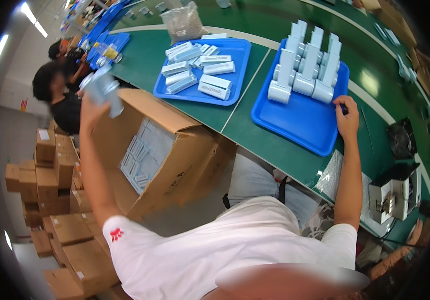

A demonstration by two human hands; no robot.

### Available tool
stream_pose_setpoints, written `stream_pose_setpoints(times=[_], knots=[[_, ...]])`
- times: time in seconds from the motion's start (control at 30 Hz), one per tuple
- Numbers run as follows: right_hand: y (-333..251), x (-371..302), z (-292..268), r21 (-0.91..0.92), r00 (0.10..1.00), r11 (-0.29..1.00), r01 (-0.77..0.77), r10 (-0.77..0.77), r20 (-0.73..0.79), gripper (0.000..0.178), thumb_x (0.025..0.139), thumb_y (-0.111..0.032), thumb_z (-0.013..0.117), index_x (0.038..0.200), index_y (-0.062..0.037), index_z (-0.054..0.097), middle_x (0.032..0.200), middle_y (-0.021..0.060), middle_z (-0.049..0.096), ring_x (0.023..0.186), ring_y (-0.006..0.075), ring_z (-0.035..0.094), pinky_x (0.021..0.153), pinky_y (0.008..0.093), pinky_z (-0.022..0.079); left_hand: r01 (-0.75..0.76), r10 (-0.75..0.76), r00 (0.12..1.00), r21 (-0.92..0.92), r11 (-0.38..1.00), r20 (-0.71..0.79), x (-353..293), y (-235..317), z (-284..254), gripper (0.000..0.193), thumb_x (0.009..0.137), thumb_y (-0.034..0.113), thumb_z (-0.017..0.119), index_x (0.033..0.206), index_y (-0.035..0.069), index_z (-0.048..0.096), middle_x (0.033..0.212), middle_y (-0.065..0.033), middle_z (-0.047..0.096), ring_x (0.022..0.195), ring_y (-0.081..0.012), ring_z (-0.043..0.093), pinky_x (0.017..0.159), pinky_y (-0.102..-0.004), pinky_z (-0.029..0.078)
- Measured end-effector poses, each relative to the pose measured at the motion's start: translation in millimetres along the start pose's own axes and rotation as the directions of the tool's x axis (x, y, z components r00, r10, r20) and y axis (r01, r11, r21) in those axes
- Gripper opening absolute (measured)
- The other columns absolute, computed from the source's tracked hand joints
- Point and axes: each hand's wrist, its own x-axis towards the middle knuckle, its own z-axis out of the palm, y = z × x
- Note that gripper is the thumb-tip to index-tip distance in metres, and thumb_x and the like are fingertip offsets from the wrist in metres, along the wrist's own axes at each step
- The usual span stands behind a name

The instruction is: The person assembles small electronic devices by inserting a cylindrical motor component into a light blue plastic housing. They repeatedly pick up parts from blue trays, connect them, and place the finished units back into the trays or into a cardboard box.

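Gripping a pale blue-white packet (103, 89), the fingers of the left hand (91, 102) were closed around its lower part, and the packet's long axis ran up and slightly to the person's right, blurred by motion. It was held in the air above the open cardboard carton (175, 150), which stood tilted against the edge of the green surface (235, 115) with more flat packets stacked inside it. From those fingers, the nearer blue tray (235, 75), loaded with flat white boxes (215, 86), lay to the right and farther out on the surface, so the left hand was clearly the closer one to both carton and that tray. The right hand (347, 117) rested on the near right edge of the second blue tray (300, 120), fingers curled onto its rim; whether they pinched it I could not tell. Upright white units (305, 65) stood in rows at that tray's far end, well apart from the packet.
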Motion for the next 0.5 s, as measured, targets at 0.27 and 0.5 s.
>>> stream_pose_setpoints(times=[0.27,0.5], knots=[[3,-2,-4,-0.004,0.999,0.999,0.045,-0.045,-0.019,0.012,0.080,0.003,0.064,0.088,-0.0059,0.067,0.099,0.0059,0.067,0.096,0.0248,0.060,0.083,0.0348,0.048,-0.527,0.426,0.831,0.260,0.809,0.357,132,125,187,0.071,0.068,0.019,0.084,0.131,0.010,0.054,0.124,-0.0164,0.064,0.115,-0.0385,0.061,0.097,-0.0418,0.051],[-4,3,-4,0.011,0.998,0.998,0.055,-0.055,-0.012,0.011,0.079,0.002,0.064,0.086,-0.0056,0.067,0.095,0.0055,0.067,0.091,0.0252,0.058,0.080,0.0352,0.047,-0.591,0.440,0.797,0.379,0.712,0.414,186,151,247,0.069,0.069,0.018,0.083,0.130,0.015,0.052,0.127,-0.0117,0.062,0.118,-0.0342,0.060,0.096,-0.0449,0.052]])
